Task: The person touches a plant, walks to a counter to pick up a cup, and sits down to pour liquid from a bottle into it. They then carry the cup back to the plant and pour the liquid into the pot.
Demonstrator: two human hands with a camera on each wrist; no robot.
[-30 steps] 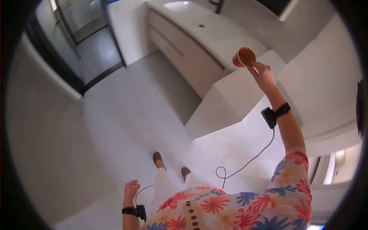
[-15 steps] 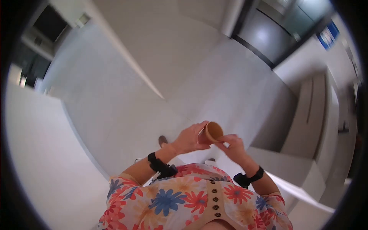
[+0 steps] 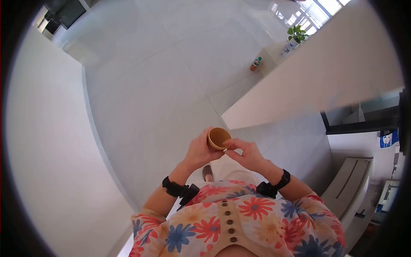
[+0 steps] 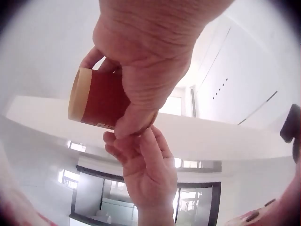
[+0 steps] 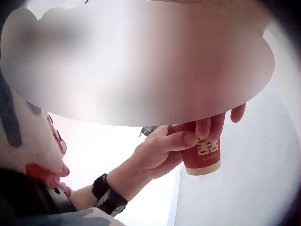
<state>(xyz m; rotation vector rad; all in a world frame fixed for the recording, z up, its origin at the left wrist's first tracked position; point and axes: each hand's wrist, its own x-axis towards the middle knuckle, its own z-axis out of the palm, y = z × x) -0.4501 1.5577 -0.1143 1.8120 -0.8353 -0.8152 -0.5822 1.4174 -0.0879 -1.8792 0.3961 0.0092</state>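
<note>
A red paper cup (image 3: pixel 219 137) is held in front of the body, its open mouth facing up toward the head camera and its inside tan. My left hand (image 3: pixel 199 149) grips it around the side. The right hand (image 3: pixel 248 156) pinches the rim, index finger over the edge and thumb outside, beside a small white bit. In the left wrist view the cup (image 4: pixel 104 96) shows a cream band at its base, and the right hand (image 4: pixel 150 174) meets its other end. Gold lettering marks the cup (image 5: pixel 202 157) in the right wrist view, where a blur hides most of the right hand.
A pale wall edge (image 3: pixel 299 81) juts in at the right, and a white wall (image 3: pixel 47 141) runs along the left. Beyond are a bottle (image 3: pixel 255 64) on the tiled floor (image 3: pixel 162 73) and a potted plant (image 3: pixel 296 33). A washstand cabinet (image 3: pixel 347 182) stands at the lower right.
A second ago the right hand alone held the cup out over the counter and the left hung low. Both hands then met at the cup before the body, while the view swung round.
</note>
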